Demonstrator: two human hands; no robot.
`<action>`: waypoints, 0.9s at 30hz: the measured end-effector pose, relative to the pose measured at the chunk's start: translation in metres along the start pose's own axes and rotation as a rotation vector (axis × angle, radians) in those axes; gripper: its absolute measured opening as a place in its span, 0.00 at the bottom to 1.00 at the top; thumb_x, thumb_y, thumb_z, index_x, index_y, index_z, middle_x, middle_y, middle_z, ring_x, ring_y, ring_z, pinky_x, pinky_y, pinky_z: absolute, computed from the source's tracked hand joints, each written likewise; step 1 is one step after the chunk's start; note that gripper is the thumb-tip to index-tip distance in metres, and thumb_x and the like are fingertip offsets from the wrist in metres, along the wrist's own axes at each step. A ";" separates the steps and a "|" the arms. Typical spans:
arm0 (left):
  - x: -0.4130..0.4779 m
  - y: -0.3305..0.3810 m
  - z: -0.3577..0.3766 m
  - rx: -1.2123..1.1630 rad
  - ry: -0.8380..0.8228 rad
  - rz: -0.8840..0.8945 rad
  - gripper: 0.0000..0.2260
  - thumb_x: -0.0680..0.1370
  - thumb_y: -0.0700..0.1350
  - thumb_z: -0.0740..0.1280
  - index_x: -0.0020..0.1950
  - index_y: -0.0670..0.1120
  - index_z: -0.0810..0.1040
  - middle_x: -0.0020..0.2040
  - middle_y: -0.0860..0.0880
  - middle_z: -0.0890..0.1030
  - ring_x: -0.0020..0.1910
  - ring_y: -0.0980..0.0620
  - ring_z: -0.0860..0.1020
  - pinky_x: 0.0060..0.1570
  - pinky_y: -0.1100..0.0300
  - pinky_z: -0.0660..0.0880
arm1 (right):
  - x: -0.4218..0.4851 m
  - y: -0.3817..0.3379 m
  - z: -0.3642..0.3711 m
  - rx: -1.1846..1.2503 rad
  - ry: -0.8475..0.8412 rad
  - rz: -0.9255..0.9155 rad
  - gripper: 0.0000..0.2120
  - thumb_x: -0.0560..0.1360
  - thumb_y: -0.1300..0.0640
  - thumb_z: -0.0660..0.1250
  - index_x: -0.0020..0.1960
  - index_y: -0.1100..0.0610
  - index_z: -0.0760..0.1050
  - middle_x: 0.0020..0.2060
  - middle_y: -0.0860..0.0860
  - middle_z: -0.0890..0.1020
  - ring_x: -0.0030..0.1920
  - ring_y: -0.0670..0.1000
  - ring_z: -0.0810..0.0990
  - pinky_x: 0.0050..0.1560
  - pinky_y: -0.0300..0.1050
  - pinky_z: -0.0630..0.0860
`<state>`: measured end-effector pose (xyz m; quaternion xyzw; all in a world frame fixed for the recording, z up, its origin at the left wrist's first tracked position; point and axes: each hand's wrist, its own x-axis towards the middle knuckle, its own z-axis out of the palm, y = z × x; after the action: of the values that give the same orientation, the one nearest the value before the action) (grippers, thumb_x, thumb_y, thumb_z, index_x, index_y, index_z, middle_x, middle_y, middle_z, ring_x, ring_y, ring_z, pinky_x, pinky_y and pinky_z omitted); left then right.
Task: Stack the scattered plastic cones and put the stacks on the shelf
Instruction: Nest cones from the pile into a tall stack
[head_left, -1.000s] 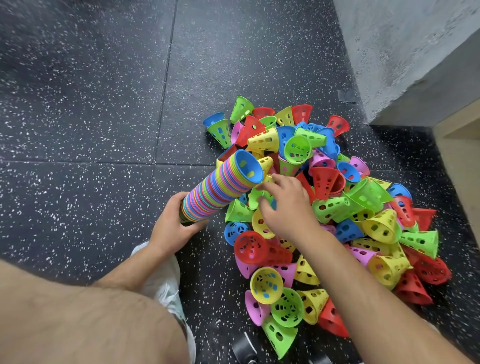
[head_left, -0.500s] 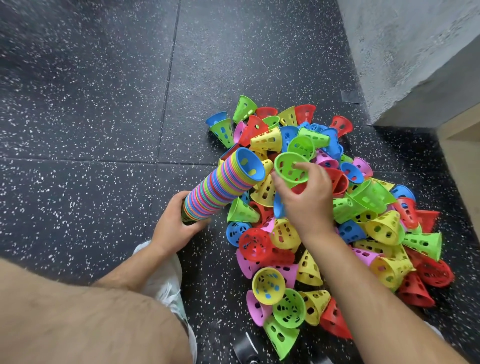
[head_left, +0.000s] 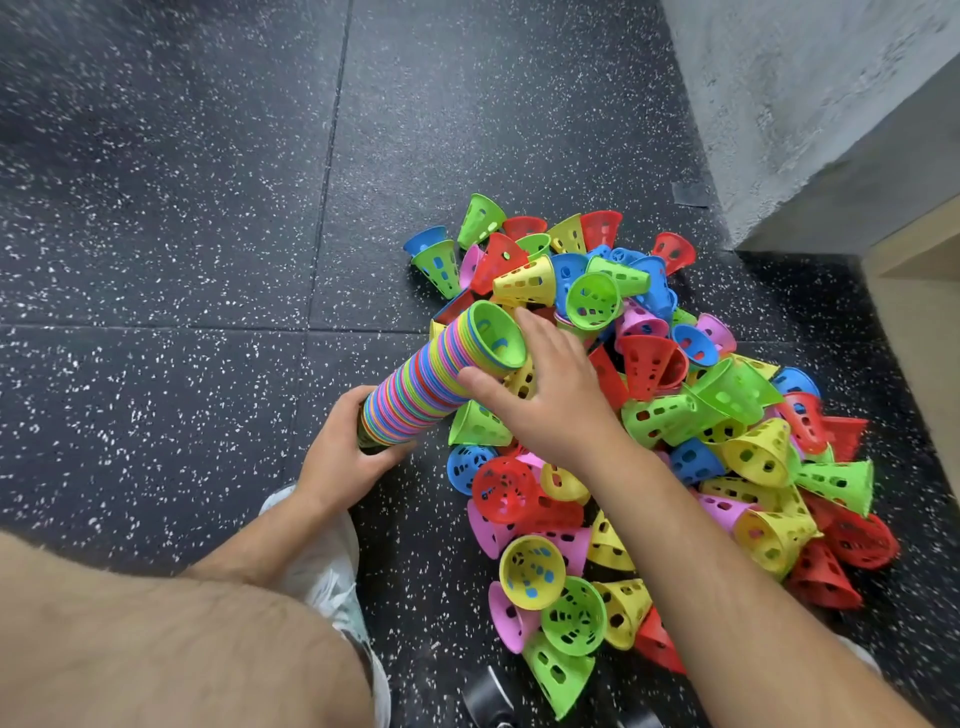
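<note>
left hand (head_left: 337, 460) grips base of cone stack (head_left: 423, 387), right hand (head_left: 550, 400) its top.

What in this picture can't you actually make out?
All in the head view:
The stack's lower end: hidden in the left hand's grip.
Cone count: rims too thin.
Right hand: holding the stack or only touching, unclear.
Black object: cut off by the bottom edge.
Pale board: cut off at right; shelf or not, unclear.
</note>
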<state>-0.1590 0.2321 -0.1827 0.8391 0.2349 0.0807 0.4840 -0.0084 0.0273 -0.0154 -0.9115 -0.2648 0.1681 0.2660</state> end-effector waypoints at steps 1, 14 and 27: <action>0.000 0.001 -0.001 0.006 0.001 0.006 0.30 0.66 0.65 0.77 0.65 0.67 0.69 0.59 0.65 0.78 0.58 0.64 0.78 0.55 0.64 0.73 | -0.003 0.006 -0.001 0.051 0.051 0.020 0.44 0.72 0.27 0.59 0.79 0.50 0.57 0.77 0.45 0.63 0.76 0.47 0.57 0.75 0.48 0.55; -0.003 0.001 0.001 0.052 -0.059 0.033 0.33 0.67 0.65 0.75 0.68 0.57 0.72 0.61 0.58 0.79 0.59 0.56 0.79 0.58 0.53 0.76 | -0.030 0.091 0.023 -0.241 0.058 0.329 0.31 0.74 0.34 0.64 0.72 0.48 0.67 0.63 0.50 0.73 0.66 0.55 0.68 0.67 0.52 0.65; -0.002 0.002 0.000 0.049 -0.055 0.027 0.31 0.66 0.66 0.76 0.65 0.65 0.69 0.60 0.61 0.78 0.58 0.63 0.77 0.55 0.60 0.74 | -0.001 0.073 0.019 -0.478 -0.079 0.202 0.13 0.80 0.63 0.57 0.63 0.57 0.72 0.60 0.53 0.74 0.59 0.58 0.69 0.53 0.52 0.74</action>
<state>-0.1598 0.2305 -0.1804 0.8556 0.2122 0.0584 0.4685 0.0113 -0.0185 -0.0721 -0.9630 -0.2150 0.1619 0.0146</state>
